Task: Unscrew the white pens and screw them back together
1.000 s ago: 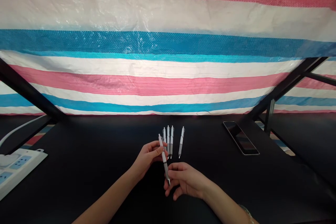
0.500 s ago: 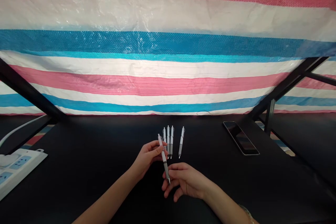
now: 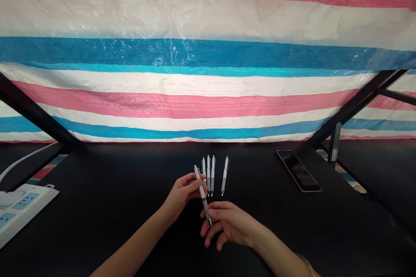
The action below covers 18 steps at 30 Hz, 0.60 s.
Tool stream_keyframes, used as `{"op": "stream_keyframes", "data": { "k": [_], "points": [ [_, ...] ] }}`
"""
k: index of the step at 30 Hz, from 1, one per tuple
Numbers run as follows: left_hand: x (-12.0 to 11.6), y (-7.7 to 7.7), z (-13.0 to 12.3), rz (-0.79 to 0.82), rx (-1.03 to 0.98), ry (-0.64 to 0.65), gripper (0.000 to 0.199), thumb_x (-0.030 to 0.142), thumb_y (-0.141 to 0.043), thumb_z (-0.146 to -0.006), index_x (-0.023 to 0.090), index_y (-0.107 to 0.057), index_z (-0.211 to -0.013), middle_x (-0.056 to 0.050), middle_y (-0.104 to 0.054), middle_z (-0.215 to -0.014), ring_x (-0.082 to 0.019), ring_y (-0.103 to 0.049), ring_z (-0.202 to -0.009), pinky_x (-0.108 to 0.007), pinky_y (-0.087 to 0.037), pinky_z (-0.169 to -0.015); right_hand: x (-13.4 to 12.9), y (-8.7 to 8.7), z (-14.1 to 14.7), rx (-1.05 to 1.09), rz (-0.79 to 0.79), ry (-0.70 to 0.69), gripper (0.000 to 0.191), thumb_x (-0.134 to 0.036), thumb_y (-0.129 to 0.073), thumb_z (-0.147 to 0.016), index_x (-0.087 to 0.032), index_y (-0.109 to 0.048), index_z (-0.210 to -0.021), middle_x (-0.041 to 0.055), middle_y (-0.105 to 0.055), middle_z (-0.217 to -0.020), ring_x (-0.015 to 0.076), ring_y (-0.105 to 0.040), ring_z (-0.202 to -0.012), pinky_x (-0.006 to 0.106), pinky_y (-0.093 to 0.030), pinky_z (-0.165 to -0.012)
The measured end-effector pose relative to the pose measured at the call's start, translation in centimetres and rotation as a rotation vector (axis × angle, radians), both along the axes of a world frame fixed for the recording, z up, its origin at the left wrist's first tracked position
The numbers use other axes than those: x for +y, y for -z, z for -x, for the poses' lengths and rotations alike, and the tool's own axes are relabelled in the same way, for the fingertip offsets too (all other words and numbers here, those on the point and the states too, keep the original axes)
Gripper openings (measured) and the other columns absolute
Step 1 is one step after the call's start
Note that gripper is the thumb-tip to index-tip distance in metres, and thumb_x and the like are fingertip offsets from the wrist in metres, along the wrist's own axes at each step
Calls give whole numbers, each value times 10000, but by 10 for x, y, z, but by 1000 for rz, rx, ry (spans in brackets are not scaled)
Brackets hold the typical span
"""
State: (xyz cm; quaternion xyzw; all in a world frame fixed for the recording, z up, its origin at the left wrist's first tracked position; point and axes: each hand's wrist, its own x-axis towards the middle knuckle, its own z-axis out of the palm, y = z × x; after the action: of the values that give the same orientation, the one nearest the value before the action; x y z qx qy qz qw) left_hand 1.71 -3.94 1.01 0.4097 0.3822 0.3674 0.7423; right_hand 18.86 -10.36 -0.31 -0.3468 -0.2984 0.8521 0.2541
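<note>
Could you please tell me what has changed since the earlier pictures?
Very little: the slim white-and-grey pen, held in the left hand with the right hand at its tip end, has tilted slightly, its top edging left. Nothing was taken hold of or let go. The four white-and-grey pens on the black table and the dark rectangular phone stayed put.

Screened workspace, premises type undetermined. Striped sheeting [image 3: 208, 54] spans upper frame; black desk [image 3: 130, 169] below; 1 power strip [image 3: 19, 217], lower left.
</note>
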Motion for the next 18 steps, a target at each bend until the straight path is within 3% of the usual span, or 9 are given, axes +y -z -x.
{"op": "stream_keyframes", "data": {
  "k": [5, 18],
  "points": [
    [0, 0, 0, -1, -12, -14, 248, 322, -671, -765, 126, -656, -916, -79, -674, -748, -174, -620, -682, -288, -490, -681, 0, 2, 0, -7, -21, 30, 352, -383, -675, -731, -112, -540, -911, 70, -651, -745, 176, -662, -639, 198, -465, -463],
    [-2, -2, -2, -6, 19, -23, 270, 339, -670, -767, 130, -644, -935, -72, -683, -755, -166, -626, -697, -273, -493, -683, 0, 2, 2, -104, -39, 53, 411, -400, -717, -646, -185, -397, -790, -18, -612, -542, 97, -555, -414, 146, -364, -361]
  ]
}}
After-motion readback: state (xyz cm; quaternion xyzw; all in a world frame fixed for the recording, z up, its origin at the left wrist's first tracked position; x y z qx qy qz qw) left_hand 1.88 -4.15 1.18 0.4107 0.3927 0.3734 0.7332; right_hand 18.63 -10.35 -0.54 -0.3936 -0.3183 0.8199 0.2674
